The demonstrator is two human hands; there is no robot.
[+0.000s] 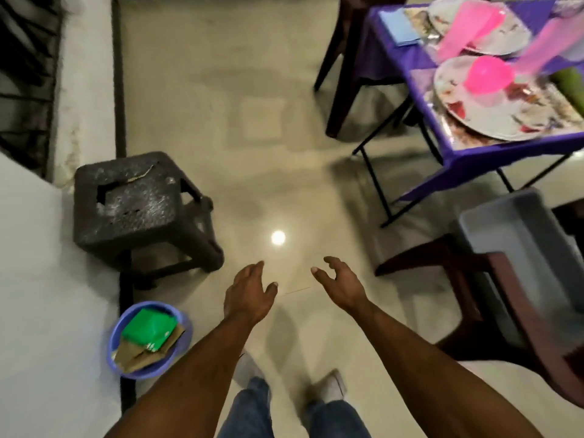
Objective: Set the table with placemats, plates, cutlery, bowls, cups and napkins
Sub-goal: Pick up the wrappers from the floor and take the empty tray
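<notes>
So both hands are out over the bare floor at 6 o'clock, holding nothing: left hand (249,290) has loose, relaxed fingers, right hand (339,284) is spread with fingers slightly curved. The table (493,156) with its purple cloth sits up at 2 o'clock, well apart from them. On it are two plates (493,121), a pink bowl (488,78) on the nearer plate, a pink cup (464,30) lying over the far one, and a blue napkin (398,26) beside that. A black stool (139,210) is at 9 o'clock, a blue bucket (148,339) at 8, a grey bin (518,248) at 3.
</notes>
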